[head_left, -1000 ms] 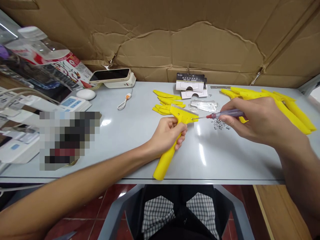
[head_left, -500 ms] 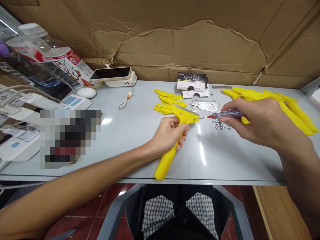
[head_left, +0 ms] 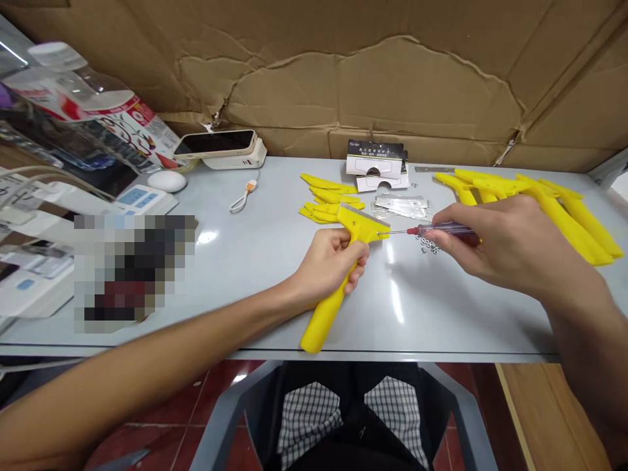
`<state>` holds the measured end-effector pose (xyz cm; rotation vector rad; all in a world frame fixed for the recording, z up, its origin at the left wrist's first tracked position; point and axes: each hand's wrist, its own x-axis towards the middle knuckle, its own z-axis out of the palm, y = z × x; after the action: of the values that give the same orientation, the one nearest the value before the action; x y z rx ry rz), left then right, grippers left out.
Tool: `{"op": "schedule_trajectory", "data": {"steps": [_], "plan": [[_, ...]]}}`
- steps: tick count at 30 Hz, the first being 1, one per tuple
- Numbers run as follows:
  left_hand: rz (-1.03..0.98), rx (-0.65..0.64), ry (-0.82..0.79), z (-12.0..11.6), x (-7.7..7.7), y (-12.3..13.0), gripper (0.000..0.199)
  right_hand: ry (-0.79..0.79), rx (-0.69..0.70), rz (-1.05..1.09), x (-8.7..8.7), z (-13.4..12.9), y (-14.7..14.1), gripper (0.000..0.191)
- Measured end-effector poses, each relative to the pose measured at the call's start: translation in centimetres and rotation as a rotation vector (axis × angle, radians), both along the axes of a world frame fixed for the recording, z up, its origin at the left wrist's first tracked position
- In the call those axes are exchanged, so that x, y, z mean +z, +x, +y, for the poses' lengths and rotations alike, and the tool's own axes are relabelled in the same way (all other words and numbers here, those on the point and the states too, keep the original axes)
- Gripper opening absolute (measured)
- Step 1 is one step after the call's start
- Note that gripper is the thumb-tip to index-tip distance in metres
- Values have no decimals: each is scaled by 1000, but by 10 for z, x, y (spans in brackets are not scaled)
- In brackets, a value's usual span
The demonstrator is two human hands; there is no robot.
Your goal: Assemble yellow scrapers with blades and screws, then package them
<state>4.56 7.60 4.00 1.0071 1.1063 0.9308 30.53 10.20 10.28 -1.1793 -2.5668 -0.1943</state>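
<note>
My left hand (head_left: 334,263) is wrapped round the neck of a yellow scraper (head_left: 324,322), its handle slanting toward the table's front edge. A thin metal blade (head_left: 366,214) shows along the scraper's wide head. Between the fingers of my right hand (head_left: 505,245) is a screwdriver (head_left: 454,228) with a clear purplish handle and a red collar. Its shaft reaches left, and the tip meets a small screw at the right of the head. Below the screwdriver lies a heap of small screws and nuts (head_left: 428,244), partly hidden by my right hand.
Several yellow scraper handles (head_left: 579,222) lie at the right, and yellow head pieces (head_left: 328,196) behind the held scraper. Packed blades (head_left: 402,205) and small boxes (head_left: 375,160) stand near the cardboard wall (head_left: 294,91). A phone (head_left: 216,144), bottles (head_left: 132,127) and power strips are at the left.
Both hands keep their holds, and the screwdriver tip stays at the screw. My right hand's fingers have shifted slightly on the handle. The whole view has moved a little.
</note>
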Motion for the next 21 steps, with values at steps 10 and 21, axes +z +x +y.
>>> {"op": "schedule_trajectory", "data": {"steps": [10,21], "plan": [[0,-45,5,2,1,-1,27,-165,113,14,2,7,7,33],[-378,-6,-45,10,-2,-7,26,-224,114,-42,2,18,13,29]]}}
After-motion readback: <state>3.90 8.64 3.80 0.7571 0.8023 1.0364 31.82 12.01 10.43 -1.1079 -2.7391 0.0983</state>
